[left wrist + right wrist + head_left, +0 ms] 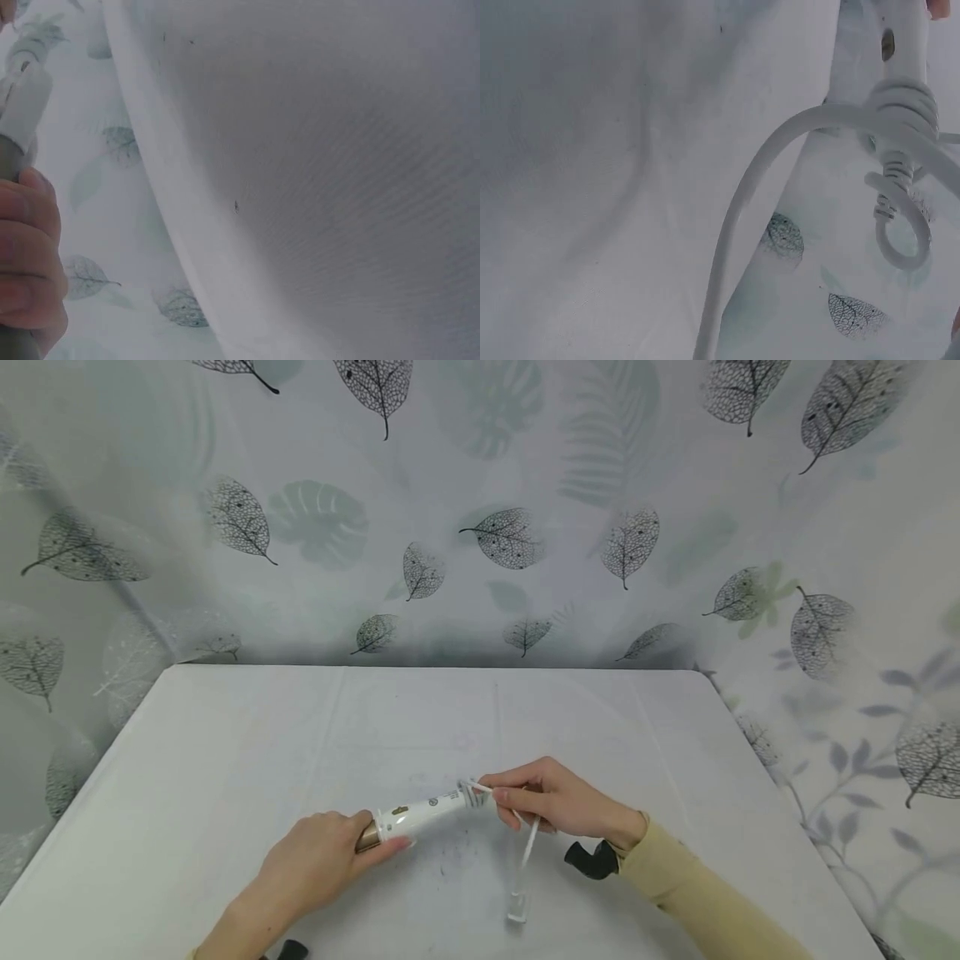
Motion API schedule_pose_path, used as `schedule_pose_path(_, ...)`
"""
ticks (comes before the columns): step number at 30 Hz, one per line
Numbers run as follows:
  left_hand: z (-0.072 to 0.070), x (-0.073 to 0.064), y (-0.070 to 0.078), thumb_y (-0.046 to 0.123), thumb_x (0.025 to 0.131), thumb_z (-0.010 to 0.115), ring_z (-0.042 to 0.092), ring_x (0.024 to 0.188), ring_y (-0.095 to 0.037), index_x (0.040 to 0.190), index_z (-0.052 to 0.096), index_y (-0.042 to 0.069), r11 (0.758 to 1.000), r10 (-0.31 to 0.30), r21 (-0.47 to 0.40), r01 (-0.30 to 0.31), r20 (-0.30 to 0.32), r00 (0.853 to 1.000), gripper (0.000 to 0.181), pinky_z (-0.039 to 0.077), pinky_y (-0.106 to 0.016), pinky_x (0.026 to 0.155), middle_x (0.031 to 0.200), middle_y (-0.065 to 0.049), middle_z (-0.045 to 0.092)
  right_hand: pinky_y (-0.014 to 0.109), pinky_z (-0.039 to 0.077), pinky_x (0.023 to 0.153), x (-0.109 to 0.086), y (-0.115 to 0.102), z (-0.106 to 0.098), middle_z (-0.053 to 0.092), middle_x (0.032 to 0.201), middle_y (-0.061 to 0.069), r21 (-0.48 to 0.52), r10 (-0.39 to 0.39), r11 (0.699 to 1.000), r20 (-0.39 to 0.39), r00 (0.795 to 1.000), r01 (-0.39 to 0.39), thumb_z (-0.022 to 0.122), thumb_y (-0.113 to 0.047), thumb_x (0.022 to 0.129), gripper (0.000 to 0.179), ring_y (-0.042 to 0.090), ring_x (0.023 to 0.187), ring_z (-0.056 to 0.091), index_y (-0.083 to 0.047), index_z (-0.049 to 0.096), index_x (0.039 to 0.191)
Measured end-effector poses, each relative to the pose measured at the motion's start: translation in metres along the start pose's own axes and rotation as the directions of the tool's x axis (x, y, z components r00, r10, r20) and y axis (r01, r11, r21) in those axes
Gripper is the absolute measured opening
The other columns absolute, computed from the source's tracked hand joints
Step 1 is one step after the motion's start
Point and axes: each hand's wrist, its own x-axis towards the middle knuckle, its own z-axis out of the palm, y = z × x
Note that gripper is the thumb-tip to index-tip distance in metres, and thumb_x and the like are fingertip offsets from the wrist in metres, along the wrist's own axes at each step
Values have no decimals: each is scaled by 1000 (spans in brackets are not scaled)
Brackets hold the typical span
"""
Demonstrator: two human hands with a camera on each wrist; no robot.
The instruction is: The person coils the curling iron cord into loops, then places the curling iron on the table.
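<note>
**Cord being wound round a white handheld device**

Both hands work low over the middle of the white table (225, 752). Left hand (318, 860) grips the gold-coloured end of a slim white device (420, 812), fingers curled round it; the device is held just above the table, lying nearly level and pointing toward the right hand. Right hand (558, 797) pinches the white cord (528, 847) close to the device's far end.

Step in hand, as I judge it: wrapping the cord round the body. The right wrist view shows several tight turns (904, 101) already stacked on the shaft, with a loose loop hanging below them. The free length drops from the right fingers to a small clear-looking plug (519, 906) lying on the table.

Next move likely calls for keeping tension on the cord while carrying it round again, left hand holding the body steady or turning it.

Look of the device: slender white cylinder, small dark print and an oval mark along it, metallic gold collar at the held end. Cord is thin, smooth, springy.

A leaf-patterned curtain (510, 535) backs the table.
</note>
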Motion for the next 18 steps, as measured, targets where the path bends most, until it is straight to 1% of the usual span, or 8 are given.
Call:
schedule_pose_path(3, -1, 0, 0, 71, 90, 53, 33, 51, -6, 71, 45, 22, 1000, -13, 1, 13, -14, 1000, 53, 26, -22, 49, 55, 8, 36, 26, 32, 44, -4, 2, 4, 52, 74, 22, 50, 0, 999, 38, 999, -2, 46, -14, 107, 38, 12, 47, 37, 7, 53, 137)
schedule_pose_path(5, -1, 0, 0, 70, 91, 52, 34, 51, -6, 72, 46, 22, 1000, -18, -1, 18, -21, 1000, 53, 28, -22, 50, 56, 7, 37, 26, 32, 45, -5, 3, 7, 55, 77, 21, 53, 2, 999, 56, 998, -5, 45, -14, 107, 38, 14, 49, 44, 8, 51, 138)
schedule_pose_path(7, -1, 0, 0, 70, 91, 52, 36, 51, -6, 74, 49, 22, 1000, -25, -11, 25, -25, 999, 52, 29, -23, 50, 56, 7, 39, 24, 33, 47, -6, 4, 9, 57, 79, 21, 42, 12, 999, 70, 997, -15, 45, -14, 108, 37, 21, 51, 49, 7, 53, 136)
schedule_pose_path(9, -1, 0, 1, 70, 91, 52, 37, 51, -7, 77, 52, 21, 999, -35, -23, 34, -32, 999, 51, 31, -23, 50, 56, 7, 41, 22, 35, 50, -6, 5, 12, 59, 81, 19, 5, 23, 1000, 69, 997, -23, 46, -14, 107, 34, 28, 55, 53, 5, 57, 133)
schedule_pose_path(11, -2, 0, 1, 69, 91, 53, 38, 51, -8, 79, 55, 19, 999, -44, -30, 43, -48, 998, 51, 32, -23, 49, 56, 6, 42, 23, 42, 53, -5, 6, 14, 61, 83, 17, -32, 30, 999, 61, 998, -28, 46, -12, 107, 30, 31, 59, 56, 4, 61, 129)
schedule_pose_path(12, -3, 0, 2, 68, 91, 54, 38, 51, -8, 81, 56, 18, 999, -46, -32, 44, -60, 997, 51, 33, -24, 49, 56, 6, 42, 24, 46, 55, -5, 6, 15, 61, 83, 17, -45, 35, 998, 55, 998, -32, 47, -12, 107, 29, 31, 61, 58, 3, 62, 126)
schedule_pose_path(15, -4, 0, 1, 67, 91, 55, 38, 50, -9, 82, 55, 16, 999, -46, -30, 43, -99, 994, 51, 33, -24, 49, 56, 5, 41, 29, 55, 63, -4, 7, 18, 65, 84, 13, -90, 58, 994, 20, 998, -56, 50, -14, 106, 26, 18, 67, 64, 3, 65, 119)
schedule_pose_path(18, -3, 1, 0, 65, 92, 57, 37, 50, -10, 79, 52, 16, 998, -56, -46, 50, -131, 990, 51, 32, -25, 49, 56, 6, 37, 32, 57, 66, -3, 7, 19, 68, 83, 12, -98, 92, 991, -7, 996, -92, 53, -16, 105, 26, 14, 70, 65, 4, 66, 114)
